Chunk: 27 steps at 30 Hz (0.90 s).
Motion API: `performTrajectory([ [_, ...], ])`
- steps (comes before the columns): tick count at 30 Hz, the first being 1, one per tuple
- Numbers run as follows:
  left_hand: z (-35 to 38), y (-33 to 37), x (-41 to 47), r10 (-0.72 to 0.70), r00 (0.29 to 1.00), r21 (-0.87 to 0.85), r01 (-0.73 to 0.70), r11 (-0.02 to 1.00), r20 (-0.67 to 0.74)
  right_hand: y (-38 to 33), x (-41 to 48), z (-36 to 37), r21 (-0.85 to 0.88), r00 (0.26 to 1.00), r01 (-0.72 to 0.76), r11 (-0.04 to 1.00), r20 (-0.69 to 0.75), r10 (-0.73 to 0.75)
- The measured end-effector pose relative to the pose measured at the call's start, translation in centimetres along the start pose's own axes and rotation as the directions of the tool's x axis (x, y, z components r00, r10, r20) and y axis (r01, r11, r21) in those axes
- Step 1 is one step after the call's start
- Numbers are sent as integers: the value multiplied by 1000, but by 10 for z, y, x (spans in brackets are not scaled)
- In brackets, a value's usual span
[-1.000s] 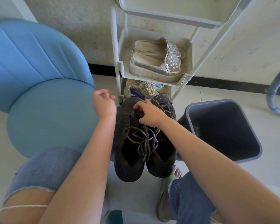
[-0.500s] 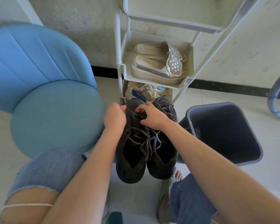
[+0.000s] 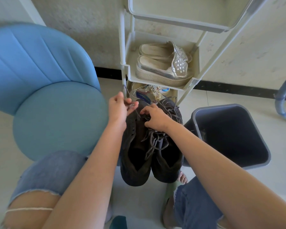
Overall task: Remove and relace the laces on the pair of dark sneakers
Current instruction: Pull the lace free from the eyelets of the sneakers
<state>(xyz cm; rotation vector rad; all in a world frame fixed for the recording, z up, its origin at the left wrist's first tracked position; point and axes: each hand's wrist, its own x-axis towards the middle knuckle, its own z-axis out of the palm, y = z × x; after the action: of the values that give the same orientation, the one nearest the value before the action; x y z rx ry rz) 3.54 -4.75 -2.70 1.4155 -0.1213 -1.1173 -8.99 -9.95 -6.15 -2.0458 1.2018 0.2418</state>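
Two-handed unlacing, seemingly, on one dark sneaker (image 3: 132,146): lace (image 3: 137,111) pinched high in left hand (image 3: 118,106), gripped lower by right hand (image 3: 155,117); next, drawing slack clear

Left hand (image 3: 118,107): a lace (image 3: 136,111) is pinched above the toe.
Right hand (image 3: 156,119): the front of one sneaker (image 3: 133,156) is gripped.
Other sneaker (image 3: 169,162): set touching beside it, on the floor (image 3: 221,98).

Matt dark cloth sneakers (image 3: 130,176), woven laces (image 3: 153,142), before a pale plastic rack (image 3: 123,47). On the rack, glossy silver shoes (image 3: 162,71); right of it, smooth plastic bin (image 3: 238,138).
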Motion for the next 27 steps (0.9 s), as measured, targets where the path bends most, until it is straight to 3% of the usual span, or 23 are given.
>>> performTrajectory([
  [2,2,-2,-4,-29,997,125,20,992,71,-8,-2,-1,5,997,53,999,-57,-52],
  [4,3,-6,-6,-65,993,231,40,972,102,-17,-1,-4,137,985,108,985,-152,-87],
  [8,2,-4,-10,-123,988,112,112,987,96,-19,-4,-4,287,951,295,911,-180,-251],
  [11,0,-2,-8,-110,990,102,102,990,83,-19,-8,-12,405,965,251,879,-177,-194],
  [14,-3,-6,-4,-29,998,297,10,955,61,-20,-7,-17,525,981,196,828,-116,-158],
  [17,-1,-5,-7,31,992,373,-74,925,119,-20,-6,-16,395,942,285,873,-281,-181],
  [19,2,2,-10,-36,990,244,2,970,138,-20,-6,-17,240,884,390,889,-369,-288],
  [22,3,9,-2,-187,975,25,186,982,123,-26,-12,-27,189,874,469,863,-241,-422],
  [24,6,12,-1,-268,952,0,271,963,146,-27,-15,-29,199,873,484,852,-172,-456],
  [27,12,16,-8,-309,941,29,308,951,137,-27,-16,-31,310,887,461,832,-205,-414],
])
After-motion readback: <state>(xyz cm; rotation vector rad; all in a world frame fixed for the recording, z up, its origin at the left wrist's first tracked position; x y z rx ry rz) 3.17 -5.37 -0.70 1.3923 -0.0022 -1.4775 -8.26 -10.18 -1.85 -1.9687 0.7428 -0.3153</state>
